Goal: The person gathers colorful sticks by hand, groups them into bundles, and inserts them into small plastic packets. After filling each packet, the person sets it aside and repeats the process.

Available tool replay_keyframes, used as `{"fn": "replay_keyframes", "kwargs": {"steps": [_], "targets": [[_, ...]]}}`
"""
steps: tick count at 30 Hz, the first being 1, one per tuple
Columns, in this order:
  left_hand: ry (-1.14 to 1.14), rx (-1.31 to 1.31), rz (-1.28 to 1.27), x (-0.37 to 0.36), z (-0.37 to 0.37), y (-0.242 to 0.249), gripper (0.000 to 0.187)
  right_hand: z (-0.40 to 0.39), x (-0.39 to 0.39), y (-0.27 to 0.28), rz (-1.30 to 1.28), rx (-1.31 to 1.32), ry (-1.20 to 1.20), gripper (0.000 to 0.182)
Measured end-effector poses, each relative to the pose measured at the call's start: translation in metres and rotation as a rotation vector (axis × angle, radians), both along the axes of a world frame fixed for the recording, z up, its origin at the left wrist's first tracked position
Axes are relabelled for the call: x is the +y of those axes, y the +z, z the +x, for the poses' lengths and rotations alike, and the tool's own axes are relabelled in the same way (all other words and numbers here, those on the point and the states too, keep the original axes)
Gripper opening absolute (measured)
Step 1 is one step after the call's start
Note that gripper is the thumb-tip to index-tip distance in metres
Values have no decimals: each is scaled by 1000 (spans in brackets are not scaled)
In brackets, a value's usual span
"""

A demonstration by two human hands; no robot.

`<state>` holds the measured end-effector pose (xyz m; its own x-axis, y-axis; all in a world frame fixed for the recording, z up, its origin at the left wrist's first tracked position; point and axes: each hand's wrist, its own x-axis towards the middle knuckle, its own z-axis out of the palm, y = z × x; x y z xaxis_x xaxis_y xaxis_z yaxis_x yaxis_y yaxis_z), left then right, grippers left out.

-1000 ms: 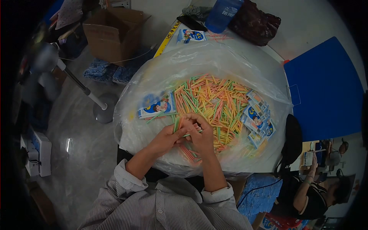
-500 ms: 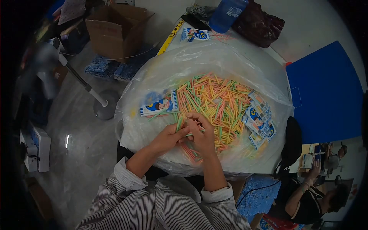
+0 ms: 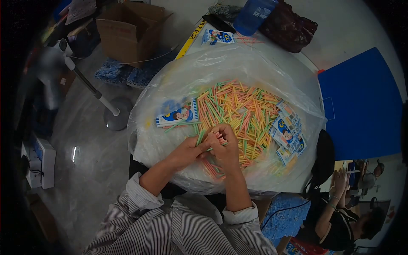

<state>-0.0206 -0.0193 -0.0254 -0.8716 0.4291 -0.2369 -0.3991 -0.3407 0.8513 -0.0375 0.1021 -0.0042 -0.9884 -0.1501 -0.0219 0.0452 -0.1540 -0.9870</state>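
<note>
A bundle of thin pink and green straw-like sticks [image 3: 220, 138] is gripped between my two hands, over the near edge of a big heap. My left hand [image 3: 187, 152] closes around the bundle's left side, with green ends showing above the thumb. Wrapped over its right side are the fingers of my right hand [image 3: 224, 148]. Beneath and beyond them lies the heap of yellow, pink and green sticks [image 3: 238, 110] in an opened clear plastic bag [image 3: 165, 87]. Blue and white printed packets [image 3: 185, 114] lie left of the heap, and more printed packets [image 3: 284, 131] rest on its right side.
Behind the bag are another packet [image 3: 219, 37], a black phone-like object [image 3: 219, 23], a blue container [image 3: 254, 16] and a dark plastic bag [image 3: 289, 26]. A blue panel [image 3: 361, 102] stands right. A co-worker [image 3: 335, 221] sits lower right. A cardboard box [image 3: 123, 36] stands on the floor.
My right hand has shifted slightly, so more pink stick ends show between its fingers. The co-worker's hands have come closer together. The heap and packets look the same.
</note>
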Motion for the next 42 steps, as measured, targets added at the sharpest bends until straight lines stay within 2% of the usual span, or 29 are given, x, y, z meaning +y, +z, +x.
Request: {"fn": "replay_keyframes", "kwargs": {"steps": [3, 5, 7, 15, 18, 20, 23, 25, 26, 28, 30, 32, 33, 34, 35, 36, 37, 38, 40, 41, 42], "targets": [[1, -22, 25, 0, 1, 2, 23, -1, -1, 5, 95, 32, -33, 8], [-11, -9, 36, -1, 2, -2, 23, -1, 1, 12, 185, -13, 60, 9], [-85, 79, 15, -4, 0, -14, 23, -2, 4, 9, 195, 1, 84, 10], [-62, 25, 66, -2, 1, -7, 23, -4, 7, -5, 122, 49, 91, 11], [-102, 27, 15, -4, 0, -8, 23, -3, 6, 2, 259, 35, 142, 8], [-139, 39, -21, -5, -1, -6, 23, -2, 5, 10, 189, -85, 137, 9], [-204, 99, -81, -9, -4, 2, 24, -2, 10, 6, 142, -128, 196, 13], [-361, 187, -206, -16, -4, 7, 25, 2, 6, 13, 103, -101, 163, 14], [-355, 191, -209, -15, -2, 13, 25, 4, 4, 16, 67, -80, 120, 15], [-184, 76, -24, -11, 5, 26, 25, 6, 9, 12, 107, -10, 168, 17], [-251, 118, -67, -15, 4, 20, 25, 12, 7, 18, 147, 57, 212, 18], [-320, 158, -108, -14, 8, 18, 24, 22, 1, 30, -57, -39, 227, 15], [-114, 351, -180, -8, 12, 19, 22, 22, -3, 29, -56, -36, 229, 15], [97, 540, -249, -5, 15, 19, 20, 21, -7, 24, -151, 44, 47, 16], [100, 542, -248, -8, 16, 20, 20, 20, -8, 20, -246, 122, -134, 17], [301, 676, -585, -17, 17, 21, 20, 17, -2, 16, -248, 126, -130, 17], [504, 800, -926, -26, 16, 22, 22, 14, 8, 13, -144, 186, -173, 18], [504, 807, -931, -36, 14, 21, 22, 13, 13, 14, -41, 246, -219, 19], [629, 908, -1284, -48, 10, 13, 24, 16, 15, 16, -80, 162, -182, 19], [630, 907, -1285, -49, 9, 9, 24, 18, 16, 17, -112, 72, -141, 19], [509, 893, -1229, -49, 9, 5, 26, 19, 16, 14, -114, 73, -138, 19]]}}
